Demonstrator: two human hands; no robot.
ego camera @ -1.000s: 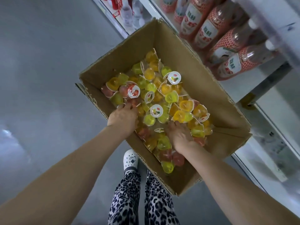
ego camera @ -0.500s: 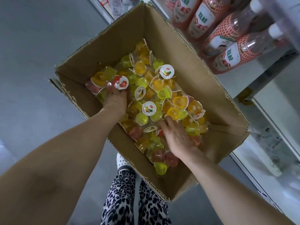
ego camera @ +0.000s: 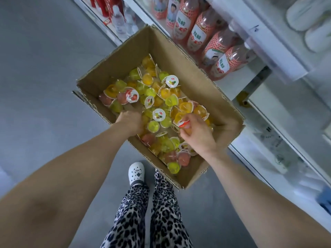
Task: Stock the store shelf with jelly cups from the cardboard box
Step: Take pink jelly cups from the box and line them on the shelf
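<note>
An open cardboard box (ego camera: 193, 68) sits on the floor against the shelving, holding several yellow, green, orange and red jelly cups (ego camera: 157, 97). My left hand (ego camera: 129, 119) is down among the cups at the box's left side, its fingers buried and hidden. My right hand (ego camera: 197, 135) is raised a little above the pile on the right, its fingers curled round a jelly cup with a red-and-white lid (ego camera: 183, 123).
White store shelves (ego camera: 279, 56) run along the right, with red-netted drink bottles (ego camera: 222, 51) lying just beyond the box and water bottles (ego camera: 119, 20) further back. Grey floor lies to the left. My legs and a white clog (ego camera: 137, 172) stand just before the box.
My right hand has lifted from the pile with a jelly cup in its fingers. My left hand has stayed buried among the cups at the left side.
</note>
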